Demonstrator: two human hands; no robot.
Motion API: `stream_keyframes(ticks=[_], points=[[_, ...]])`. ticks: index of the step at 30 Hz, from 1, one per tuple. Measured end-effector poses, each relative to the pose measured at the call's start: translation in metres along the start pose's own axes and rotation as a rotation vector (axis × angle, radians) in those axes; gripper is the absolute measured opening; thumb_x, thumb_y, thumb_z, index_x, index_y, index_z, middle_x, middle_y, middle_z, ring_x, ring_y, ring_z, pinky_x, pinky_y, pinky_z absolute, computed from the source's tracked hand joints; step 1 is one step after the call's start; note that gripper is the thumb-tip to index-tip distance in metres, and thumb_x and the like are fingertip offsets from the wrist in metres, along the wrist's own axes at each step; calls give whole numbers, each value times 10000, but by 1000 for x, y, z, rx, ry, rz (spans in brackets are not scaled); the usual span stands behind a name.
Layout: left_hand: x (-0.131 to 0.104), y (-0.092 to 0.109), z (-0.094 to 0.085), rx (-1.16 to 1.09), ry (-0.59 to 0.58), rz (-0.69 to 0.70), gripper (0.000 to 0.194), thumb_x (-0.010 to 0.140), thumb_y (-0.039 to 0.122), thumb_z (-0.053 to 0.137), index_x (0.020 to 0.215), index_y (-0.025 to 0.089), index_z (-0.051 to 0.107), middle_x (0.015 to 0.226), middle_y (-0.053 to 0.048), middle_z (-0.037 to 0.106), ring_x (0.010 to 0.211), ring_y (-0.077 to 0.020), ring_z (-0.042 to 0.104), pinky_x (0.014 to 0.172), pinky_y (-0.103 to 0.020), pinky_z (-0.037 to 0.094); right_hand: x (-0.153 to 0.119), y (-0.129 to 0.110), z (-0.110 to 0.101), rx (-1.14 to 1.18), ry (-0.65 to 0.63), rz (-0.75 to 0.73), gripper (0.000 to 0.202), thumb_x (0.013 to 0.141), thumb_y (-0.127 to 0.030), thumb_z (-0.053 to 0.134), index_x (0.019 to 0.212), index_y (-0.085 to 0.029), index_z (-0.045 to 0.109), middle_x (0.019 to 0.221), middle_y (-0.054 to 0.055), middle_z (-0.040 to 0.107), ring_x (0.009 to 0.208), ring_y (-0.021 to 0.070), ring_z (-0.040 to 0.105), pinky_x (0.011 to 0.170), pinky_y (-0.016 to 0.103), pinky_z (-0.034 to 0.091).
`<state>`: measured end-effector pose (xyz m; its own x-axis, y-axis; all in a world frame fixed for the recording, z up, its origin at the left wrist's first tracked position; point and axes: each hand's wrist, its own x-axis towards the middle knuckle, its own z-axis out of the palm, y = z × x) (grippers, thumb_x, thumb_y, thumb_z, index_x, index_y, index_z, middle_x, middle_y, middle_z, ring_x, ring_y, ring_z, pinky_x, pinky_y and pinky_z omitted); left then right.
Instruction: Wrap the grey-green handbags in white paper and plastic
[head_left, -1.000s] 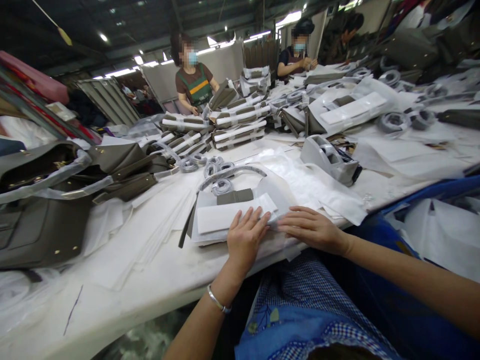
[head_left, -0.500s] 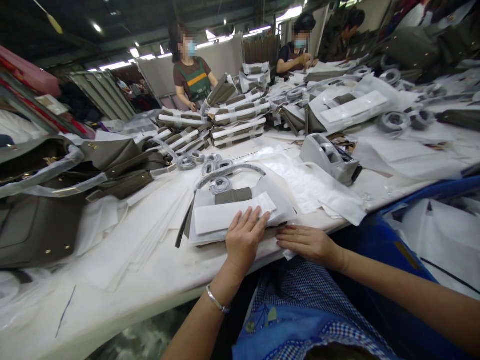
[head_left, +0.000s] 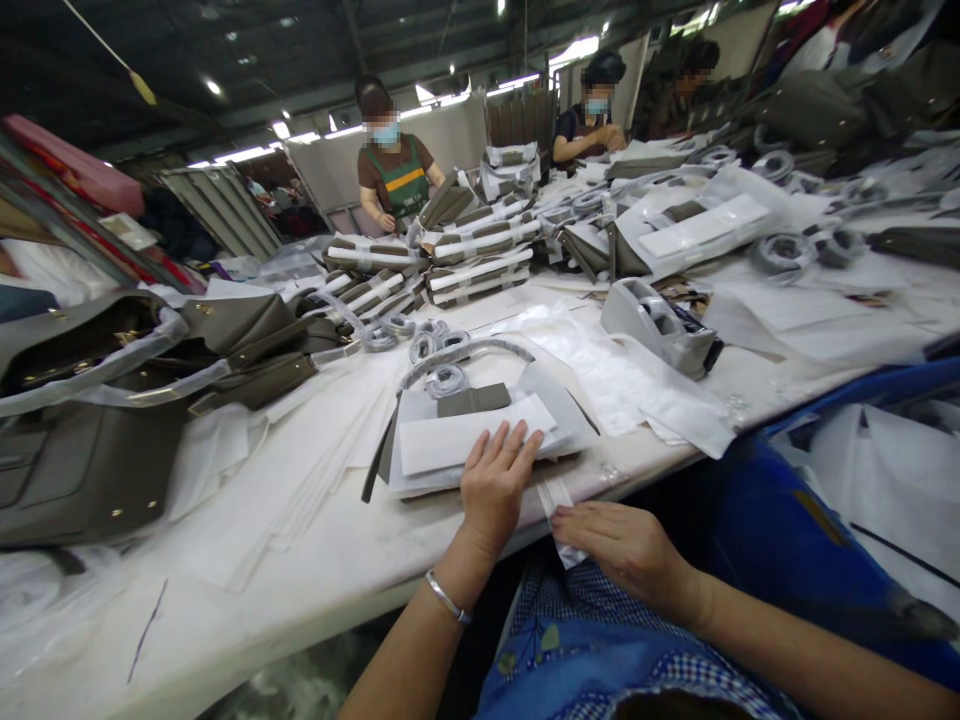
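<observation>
A flat bag piece (head_left: 562, 410) wrapped in translucent sheet lies near the table's front edge, with a dark handle arching behind it. On it rest a white padded strip (head_left: 439, 440), a small olive-grey piece (head_left: 473, 399) and a wrapped coil (head_left: 446, 380). My left hand (head_left: 496, 480) lies flat on the white strip's right end, fingers slightly spread. At the table edge, my right hand (head_left: 626, 545) has its fingers together on a clear plastic strip (head_left: 559, 505); whether the thumb pinches it is hidden.
Dark bags (head_left: 82, 460) crowd the left, beside layered white sheets (head_left: 300, 480). A grey tape dispenser (head_left: 652, 325) stands right of centre. Wrapped bag parts (head_left: 480, 275) are piled behind. A blue bin (head_left: 795, 510) is at the right. Two masked people (head_left: 401, 175) work across the table.
My right hand has moved slightly down towards my body, and more of the clear plastic strip shows beside it. My left hand stays on the white strip. The view has shifted slightly.
</observation>
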<state>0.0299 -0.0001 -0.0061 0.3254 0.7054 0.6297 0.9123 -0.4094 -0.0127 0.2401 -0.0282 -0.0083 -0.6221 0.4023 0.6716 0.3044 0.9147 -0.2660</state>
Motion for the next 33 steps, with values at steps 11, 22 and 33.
stream_keyframes(ticks=[11, 22, 33], points=[[0, 0, -7, -30, -30, 11, 406, 973, 194, 529, 1367, 291, 543, 1310, -41, 658, 1227, -195, 586, 1134, -432, 387, 62, 21, -39, -71, -29, 35, 259, 946, -136, 507, 1022, -225, 738, 963, 19, 779, 866, 162, 736, 800, 286, 588], [3, 1, -3, -90, 55, -27, 130, 920, 144, 604, 1040, 186, 630, 1052, -42, 702, 930, -188, 637, 856, -309, 531, 128, 78, -19, -128, -270, 497, 104, 851, -286, 697, 789, -318, 775, 826, -72, 774, 847, 189, 714, 792, 299, 495], [8, -4, -8, -108, 12, 37, 328, 944, 157, 578, 1271, 182, 578, 1285, -62, 668, 1046, -195, 633, 932, -309, 526, 140, 121, -1, 44, -482, 369, 60, 784, -242, 750, 774, -197, 713, 932, 40, 669, 916, 211, 603, 798, 303, 442]])
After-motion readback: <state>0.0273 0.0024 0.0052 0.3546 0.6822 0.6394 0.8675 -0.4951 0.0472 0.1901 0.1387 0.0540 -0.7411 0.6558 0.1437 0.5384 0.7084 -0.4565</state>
